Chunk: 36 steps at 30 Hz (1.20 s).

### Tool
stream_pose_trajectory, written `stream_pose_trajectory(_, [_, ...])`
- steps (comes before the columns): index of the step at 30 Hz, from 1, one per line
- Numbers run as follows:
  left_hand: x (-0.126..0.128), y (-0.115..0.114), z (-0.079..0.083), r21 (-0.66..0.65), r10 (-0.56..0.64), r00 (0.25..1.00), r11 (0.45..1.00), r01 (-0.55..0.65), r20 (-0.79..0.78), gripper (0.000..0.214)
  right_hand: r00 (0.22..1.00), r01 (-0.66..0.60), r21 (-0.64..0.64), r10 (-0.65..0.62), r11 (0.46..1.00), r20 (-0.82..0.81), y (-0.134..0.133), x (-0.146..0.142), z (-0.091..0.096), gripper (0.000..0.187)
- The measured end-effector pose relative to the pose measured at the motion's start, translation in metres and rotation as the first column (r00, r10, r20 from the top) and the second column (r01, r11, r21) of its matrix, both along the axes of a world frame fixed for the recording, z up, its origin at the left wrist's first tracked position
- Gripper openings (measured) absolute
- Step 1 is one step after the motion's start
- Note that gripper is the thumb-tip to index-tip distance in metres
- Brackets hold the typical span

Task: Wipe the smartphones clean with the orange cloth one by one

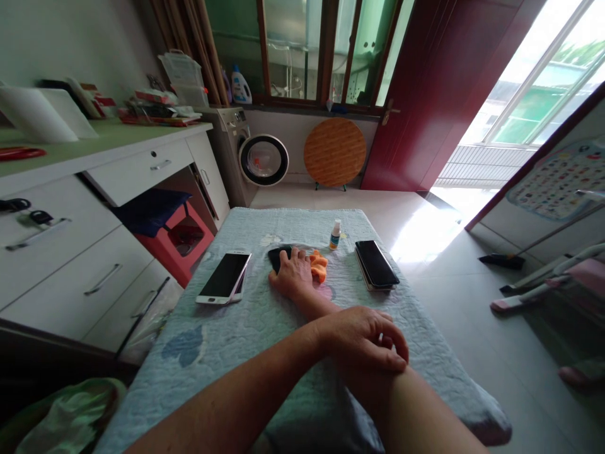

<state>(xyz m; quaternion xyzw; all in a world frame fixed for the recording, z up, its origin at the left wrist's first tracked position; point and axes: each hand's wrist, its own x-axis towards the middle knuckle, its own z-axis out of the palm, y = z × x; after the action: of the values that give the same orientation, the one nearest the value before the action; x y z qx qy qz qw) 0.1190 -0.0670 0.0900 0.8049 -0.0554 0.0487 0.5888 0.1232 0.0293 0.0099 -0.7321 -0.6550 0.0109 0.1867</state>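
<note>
My arms are crossed over a table with a pale blue quilted cover [227, 353]. My right hand [293, 272] reaches to the table's middle. It lies palm down with its fingers on a black phone [276, 257], and an orange cloth [319, 265] sits just right of it. My left hand [366, 340] rests on my right forearm with loosely curled fingers and nothing in it. A small spray bottle [335, 234] stands upright behind the cloth. A stack of phones [225, 277], white one on top, lies to the left. A stack of dark phones [376, 265] lies to the right.
White drawers and a green countertop [94, 151] with clutter run along the left. A red stool [182, 236] stands beside the table. A washing machine [258, 157] and a round wooden board [334, 152] stand by the far wall. A mop [501, 258] lies on the floor at right.
</note>
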Motion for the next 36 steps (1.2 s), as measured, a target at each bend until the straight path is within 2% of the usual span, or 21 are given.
stream_pose_trajectory(6, [0.001,0.0,0.005,0.049,0.0,1.0,0.999,0.001,-0.008,0.009,1.0,0.013,0.001,-0.013,1.0,0.005,-0.001,0.0,-0.002,0.034])
stream_pose_trajectory(9, [0.002,-0.001,0.008,0.092,0.008,1.0,0.996,-0.008,-0.006,0.011,1.0,-0.007,0.013,0.007,1.0,0.012,-0.001,0.001,-0.002,0.04])
stream_pose_trajectory(19, [0.008,-0.006,0.016,0.112,-0.133,0.991,0.985,0.134,-0.01,0.03,0.999,-0.024,-0.018,0.024,1.0,-0.027,-0.002,0.004,0.0,0.045])
stream_pose_trajectory(23, [0.011,-0.015,0.028,0.159,-0.204,0.978,0.968,0.195,0.045,0.035,0.999,-0.029,0.008,0.029,1.0,-0.026,-0.002,0.005,-0.001,0.045])
stream_pose_trajectory(27, [0.012,-0.027,0.04,0.112,-0.307,0.95,0.947,0.3,0.052,0.036,0.999,-0.025,-0.004,0.025,1.0,-0.041,-0.002,0.005,0.0,0.043])
stream_pose_trajectory(30, [0.013,-0.031,0.043,0.124,-0.337,0.941,0.935,0.333,0.011,0.04,0.999,-0.02,0.003,0.02,1.0,-0.042,-0.003,0.005,0.001,0.043])
stream_pose_trajectory(32, [0.014,-0.03,0.043,0.085,-0.349,0.937,0.933,0.349,-0.015,0.04,0.999,-0.018,0.001,0.018,1.0,-0.045,-0.003,0.005,0.001,0.043])
stream_pose_trajectory(36, [0.015,-0.028,0.043,-0.037,-0.362,0.93,0.932,0.36,-0.06,0.022,0.998,-0.025,-0.031,0.023,0.999,-0.059,-0.003,0.005,0.002,0.044])
